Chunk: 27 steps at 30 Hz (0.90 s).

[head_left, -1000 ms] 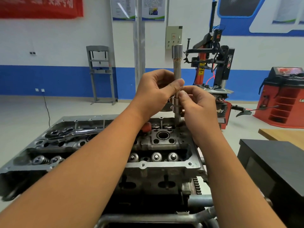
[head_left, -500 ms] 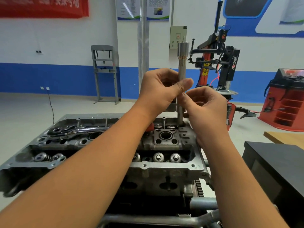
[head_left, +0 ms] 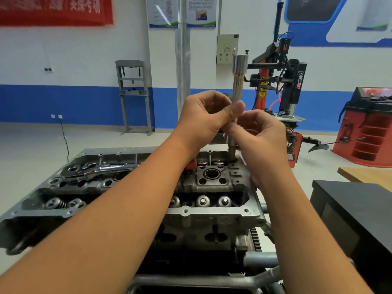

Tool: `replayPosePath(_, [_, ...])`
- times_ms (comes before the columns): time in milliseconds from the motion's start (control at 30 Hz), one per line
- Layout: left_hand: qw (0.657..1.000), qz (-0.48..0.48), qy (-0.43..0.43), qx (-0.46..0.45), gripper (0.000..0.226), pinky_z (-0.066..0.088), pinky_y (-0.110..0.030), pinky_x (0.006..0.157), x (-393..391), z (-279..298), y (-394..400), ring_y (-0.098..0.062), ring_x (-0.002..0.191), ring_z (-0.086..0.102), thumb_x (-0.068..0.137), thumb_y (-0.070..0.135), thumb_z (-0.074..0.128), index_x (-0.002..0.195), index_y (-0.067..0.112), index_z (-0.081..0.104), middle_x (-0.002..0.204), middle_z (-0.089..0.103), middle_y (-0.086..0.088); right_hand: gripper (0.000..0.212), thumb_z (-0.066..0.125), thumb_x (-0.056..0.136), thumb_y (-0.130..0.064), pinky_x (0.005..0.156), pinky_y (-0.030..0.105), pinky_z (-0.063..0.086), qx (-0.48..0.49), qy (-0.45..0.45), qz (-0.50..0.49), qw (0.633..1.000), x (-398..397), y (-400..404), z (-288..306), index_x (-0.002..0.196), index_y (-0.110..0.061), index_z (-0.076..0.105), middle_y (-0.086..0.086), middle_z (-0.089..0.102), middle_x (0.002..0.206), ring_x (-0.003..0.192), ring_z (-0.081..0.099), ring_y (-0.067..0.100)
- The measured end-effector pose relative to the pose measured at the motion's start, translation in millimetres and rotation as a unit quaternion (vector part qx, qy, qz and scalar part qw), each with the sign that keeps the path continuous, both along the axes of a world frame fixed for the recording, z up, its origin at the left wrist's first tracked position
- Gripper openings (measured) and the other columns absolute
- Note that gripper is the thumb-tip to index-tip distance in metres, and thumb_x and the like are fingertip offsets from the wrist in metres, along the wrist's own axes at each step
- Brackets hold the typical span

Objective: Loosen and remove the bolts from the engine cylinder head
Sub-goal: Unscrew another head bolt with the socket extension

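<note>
From the head view, the left hand [head_left: 203,115] is pinching a long metal socket tool [head_left: 238,85] with its fingers [head_left: 235,110] curled round it. The right hand [head_left: 261,136] is just below those fingers, wrapping its own fingers round the tool's lower part. The tool is standing up straight, its bottom end going down into a bolt hole at the far right of the cylinder head [head_left: 212,181], right under the fingers. The bolt itself is hiding. A ratchet wrench [head_left: 95,169] is lying on the head, well left of the fingers.

The tool could be tipping sideways if the fingers are pushing unevenly, and then slipping off the bolt.

Compared with a moment ago, the fingers are gripping the same way and the tool is standing in the same hole.
</note>
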<state>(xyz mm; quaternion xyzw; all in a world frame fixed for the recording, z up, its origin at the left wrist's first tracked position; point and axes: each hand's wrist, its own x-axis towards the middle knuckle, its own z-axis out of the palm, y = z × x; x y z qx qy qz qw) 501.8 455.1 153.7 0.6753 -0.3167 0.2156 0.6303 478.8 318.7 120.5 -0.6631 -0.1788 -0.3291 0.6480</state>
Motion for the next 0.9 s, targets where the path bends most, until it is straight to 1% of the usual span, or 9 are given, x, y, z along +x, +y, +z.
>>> replayPosePath(67, [0.999,-0.038,0.018,0.011,0.014,0.057,-0.022,0.07,-0.8,0.5,-0.8,-0.011,0.079,0.073,0.101,0.018,0.066,0.105,0.006,0.072,0.092,0.076,-0.012,0.011,0.083,0.088,-0.019,0.07,0.032,0.062,-0.005,-0.005,0.011,1.0,-2.1,1.6,0.8,0.085,-0.024,0.074,-0.005,0.075,0.079,0.071,0.07,0.02])
replayPosePath(133, [0.995,-0.083,0.05,0.012,0.025,0.055,-0.018,0.065,-2.3,1.7,-1.8,-0.01,0.085,0.074,0.11,0.019,0.051,0.118,0.004,0.07,0.104,0.076,-0.011,0.014,0.074,0.094,-0.009,0.079,0.04,0.065,0.011,0.007,0.057,0.998,-3.0,2.5,1.8,0.09,-0.022,0.077,0.004,0.079,0.087,0.081,0.075,0.029])
replayPosePath(233, [0.995,-0.075,0.058,0.008,0.027,0.054,-0.017,0.063,-2.6,2.8,-0.8,-0.008,0.086,0.073,0.111,0.013,0.046,0.114,0.001,0.07,0.106,0.075,-0.008,0.017,0.063,0.102,-0.007,0.079,0.044,0.064,0.036,0.043,0.089,0.994,0.1,0.0,2.5,0.104,-0.015,0.077,0.016,0.077,0.097,0.097,0.073,0.043])
replayPosePath(300, [0.999,-0.04,0.034,0.007,0.021,0.053,-0.016,0.063,-2.5,2.3,-0.7,-0.005,0.081,0.072,0.108,0.01,0.053,0.109,0.0,0.071,0.099,0.076,-0.007,0.012,0.067,0.1,-0.01,0.076,0.038,0.063,0.057,0.061,0.091,0.992,0.1,0.3,3.7,0.109,-0.012,0.075,0.011,0.078,0.098,0.097,0.075,0.037])
replayPosePath(433, [1.0,0.016,0.002,-0.009,0.009,0.058,-0.022,0.075,-1.4,1.4,-1.3,-0.013,0.083,0.072,0.095,0.013,0.075,0.097,0.006,0.072,0.092,0.075,-0.008,0.013,0.085,0.087,-0.023,0.07,0.033,0.063,0.014,0.029,0.009,0.999,-0.1,1.2,0.9,0.093,-0.021,0.073,-0.002,0.077,0.084,0.08,0.076,0.018])
replayPosePath(600, [0.998,-0.047,0.041,0.011,0.03,0.051,-0.01,0.063,-3.1,3.0,-1.5,0.0,0.081,0.071,0.111,0.014,0.047,0.12,-0.005,0.069,0.102,0.074,-0.006,0.013,0.066,0.1,-0.007,0.069,0.032,0.062,0.048,0.031,0.042,0.997,-0.2,0.8,0.4,0.1,-0.019,0.07,0.007,0.078,0.089,0.081,0.076,0.023])
replayPosePath(700, [0.999,-0.015,0.023,0.018,0.024,0.052,-0.011,0.064,-3.6,3.8,-1.2,-0.003,0.078,0.071,0.109,0.011,0.052,0.112,-0.004,0.071,0.097,0.074,-0.01,0.008,0.065,0.101,-0.01,0.066,0.029,0.06,0.058,0.041,0.06,0.996,-1.2,0.2,1.1,0.101,-0.017,0.07,0.009,0.077,0.088,0.075,0.073,0.021])
replayPosePath(833, [1.0,0.001,0.006,0.008,0.017,0.062,-0.035,0.089,-3.3,2.5,-1.8,-0.031,0.102,0.074,0.097,0.015,0.071,0.109,0.002,0.07,0.109,0.075,-0.023,0.013,0.083,0.088,-0.02,0.062,0.022,0.056,0.029,0.021,0.013,0.999,-1.2,1.0,0.3,0.09,-0.015,0.072,-0.001,0.076,0.078,0.067,0.069,0.009])
replayPosePath(900, [0.999,-0.028,0.02,0.007,0.02,0.06,-0.023,0.079,-2.8,1.6,-1.3,-0.019,0.096,0.076,0.102,0.014,0.064,0.115,0.0,0.069,0.108,0.076,-0.018,0.007,0.078,0.092,-0.014,0.065,0.024,0.057,0.046,0.027,0.018,0.998,-1.0,2.1,1.4,0.093,-0.015,0.071,0.004,0.077,0.089,0.074,0.073,0.014])
